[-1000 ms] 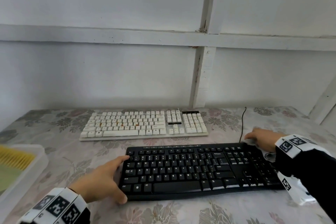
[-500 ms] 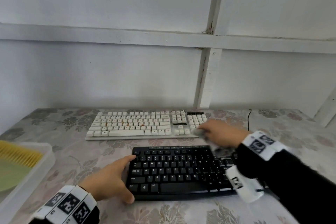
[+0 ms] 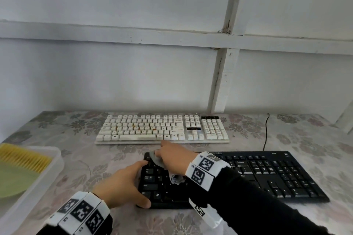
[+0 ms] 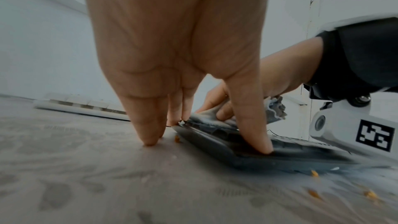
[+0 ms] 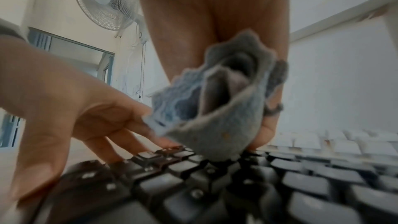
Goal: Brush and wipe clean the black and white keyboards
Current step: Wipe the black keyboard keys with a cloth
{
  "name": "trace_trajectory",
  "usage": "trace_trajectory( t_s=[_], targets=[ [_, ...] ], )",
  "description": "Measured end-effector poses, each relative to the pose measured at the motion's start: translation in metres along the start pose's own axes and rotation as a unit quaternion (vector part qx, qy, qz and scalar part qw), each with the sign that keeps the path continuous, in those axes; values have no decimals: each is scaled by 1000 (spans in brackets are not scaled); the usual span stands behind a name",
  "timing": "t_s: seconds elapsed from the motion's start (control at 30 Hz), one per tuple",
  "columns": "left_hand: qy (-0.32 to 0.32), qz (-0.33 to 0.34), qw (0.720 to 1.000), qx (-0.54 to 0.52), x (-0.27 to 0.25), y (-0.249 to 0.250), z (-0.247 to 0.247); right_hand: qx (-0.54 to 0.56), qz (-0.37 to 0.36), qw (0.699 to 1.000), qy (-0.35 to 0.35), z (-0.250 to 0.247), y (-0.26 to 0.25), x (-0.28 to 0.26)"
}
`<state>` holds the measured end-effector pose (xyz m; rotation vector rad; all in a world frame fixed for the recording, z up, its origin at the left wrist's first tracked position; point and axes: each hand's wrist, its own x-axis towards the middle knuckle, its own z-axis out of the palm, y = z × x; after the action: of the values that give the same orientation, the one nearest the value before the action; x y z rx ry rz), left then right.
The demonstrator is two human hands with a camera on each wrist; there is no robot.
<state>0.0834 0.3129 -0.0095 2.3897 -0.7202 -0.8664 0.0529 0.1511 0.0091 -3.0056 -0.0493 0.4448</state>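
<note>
The black keyboard [image 3: 267, 173] lies near the table's front edge, and the white keyboard [image 3: 162, 128] lies behind it with orange specks between its keys. My left hand [image 3: 129, 183] braces the black keyboard's left end: the thumb presses its front corner, straight fingers reach its far corner, and one fingertip [image 4: 150, 140] rests on the tablecloth. My right hand [image 3: 172, 156] grips a bunched grey cloth [image 3: 157, 160] and presses it onto the upper left keys. In the right wrist view the cloth [image 5: 215, 117] touches the black keys [image 5: 301, 181].
A clear plastic tray [image 3: 55, 160] at the left holds a yellow brush [image 3: 24, 158] and something green [image 3: 15, 179]. A black cable [image 3: 266, 131] runs back to the wall. Orange crumbs [image 4: 313, 193] lie on the flowered tablecloth by the black keyboard.
My right hand has swept the cloth from the black keyboard's right end across to its left end. The left hand has stayed on the keyboard's left edge.
</note>
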Motion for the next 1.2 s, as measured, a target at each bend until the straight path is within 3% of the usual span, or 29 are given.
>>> trace_trajectory(
  t_s=[0.2, 0.47, 0.6, 0.73, 0.83, 0.93, 1.03, 1.13, 1.2],
  targets=[
    [1, -3, 1000, -7, -4, 6, 0, -10, 8, 999, 39, 6, 18, -12],
    [2, -5, 1000, -14, -8, 9, 1, 25, 96, 994, 53, 14, 74, -49],
    [1, -5, 1000, -22, -9, 11, 1, 4, 164, 984, 64, 20, 108, -67],
    [4, -3, 1000, -21, -10, 12, 1, -41, 269, 962, 13, 17, 146, -90],
    [1, -3, 1000, -31, -9, 10, 2, 1, 318, 948, -4, 4, 157, -94],
    [1, -3, 999, -37, -8, 8, 1, 81, 259, 962, 13, -6, 130, -78],
    [2, -4, 999, -36, -7, 7, 2, 166, 158, 973, 35, -12, 69, -52],
    [3, -3, 999, -32, -5, 6, 2, 152, 71, 985, 34, -11, 19, -15],
    [1, 1, 999, -32, -3, 5, 1, 102, 54, 993, 36, -9, -2, 5]
  ],
)
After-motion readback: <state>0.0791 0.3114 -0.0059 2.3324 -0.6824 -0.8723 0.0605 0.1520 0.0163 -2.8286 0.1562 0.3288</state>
